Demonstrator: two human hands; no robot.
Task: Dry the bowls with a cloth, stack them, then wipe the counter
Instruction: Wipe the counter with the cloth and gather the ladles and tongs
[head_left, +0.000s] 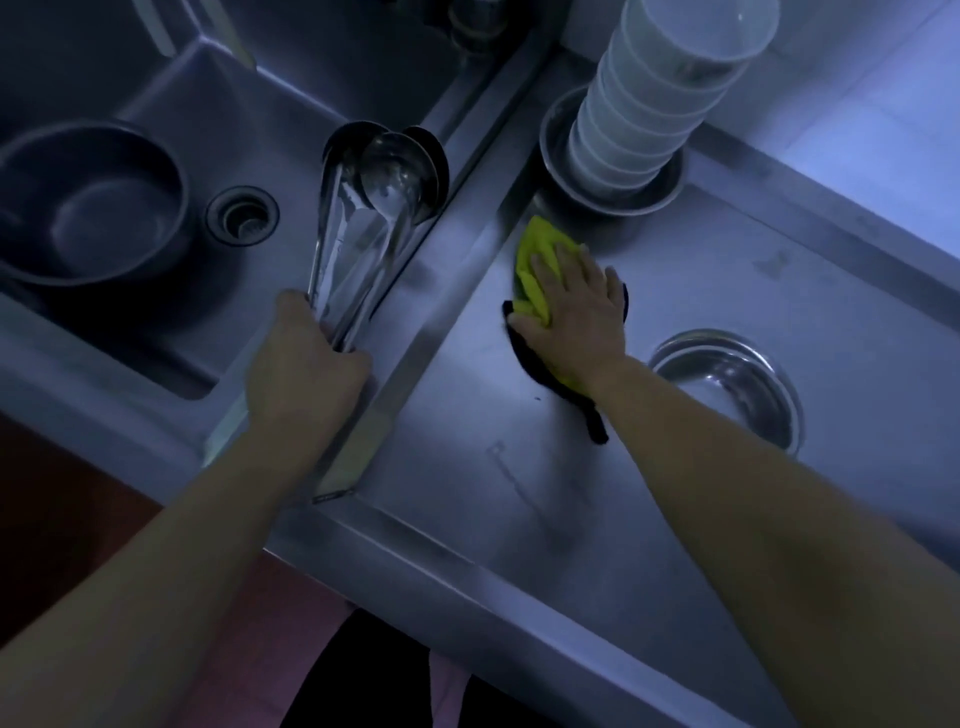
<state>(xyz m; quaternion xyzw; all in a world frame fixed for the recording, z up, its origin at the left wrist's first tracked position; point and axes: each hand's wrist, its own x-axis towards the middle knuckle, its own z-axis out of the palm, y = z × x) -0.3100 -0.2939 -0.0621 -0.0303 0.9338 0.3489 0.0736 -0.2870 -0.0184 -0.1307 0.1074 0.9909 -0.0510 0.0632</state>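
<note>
Yellow cloth (535, 265) flat on steel counter (675, 291), beside stacked bowls (639, 119)

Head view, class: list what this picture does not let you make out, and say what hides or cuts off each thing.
- Cloth: the right hand pressing flat on it covers its middle.
- White bowl stack: its top is cut off by the upper edge.
- Ladles: the handle ends are hidden in the left hand.
- Dark bowl in the sink: cut off by the left edge; dim light hides what is inside.

A dark metal pot (88, 202) sits in the sink basin (291, 130) beside the drain (242, 214). Several long-handled steel ladles (384, 176) lean against the basin's right wall.
</note>
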